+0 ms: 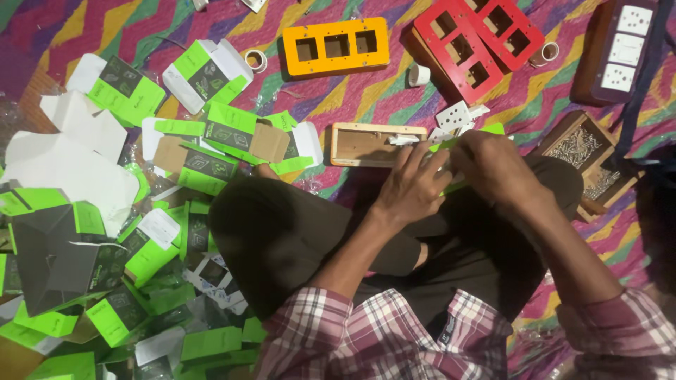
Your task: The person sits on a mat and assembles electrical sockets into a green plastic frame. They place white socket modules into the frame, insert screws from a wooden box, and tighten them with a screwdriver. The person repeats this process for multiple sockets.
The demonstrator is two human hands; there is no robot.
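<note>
My left hand [412,184] and my right hand [495,165] meet over my lap, both closed on a small green carton [470,136] whose edges stick out between the fingers. What lies inside the carton is hidden by my fingers. Just beyond my hands lies an open wooden box [366,144], and a white switch part [454,117] rests next to it.
A heap of green and white cartons [127,239] covers the left side of the striped mat. An orange frame [336,46] and red frames [470,43] lie at the top. A wooden switchboard [620,49] and a wooden tray of screws [584,151] sit at the right.
</note>
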